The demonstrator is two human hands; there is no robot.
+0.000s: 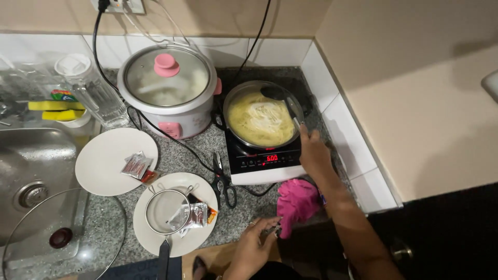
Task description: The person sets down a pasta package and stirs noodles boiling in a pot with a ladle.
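Head view: speckled granite counter [205,150] in a tiled corner, steel sink [36,171] at 9 o'clock, wall outlet at 12. Induction hob [259,161] is lit, with a pan [262,114] of pale noodles [259,122] in broth on it, so by my read cooking is underway and not yet plated: both white plates are bare of noodles, the near one [176,218] carrying a mesh strainer [166,210] and torn seasoning sachets [192,215], the far one [114,161] another sachet. Right hand [314,153] at the pan's 4 o'clock, closed around the handle of a dark ladle [282,101] whose bowl sits in the pan at about 1 o'clock. Left hand [257,241] low at 6 o'clock, fingers curled on a small dark item at the counter edge; can't tell what it is. Pink cloth [295,202] between the two hands, just below the hob. Scissors [223,179] left of the hob. Rice cooker [168,91] with pink-knobbed glass lid at 11 o'clock of the pan, touching or nearly so. Loose glass lid [62,233] over the sink.
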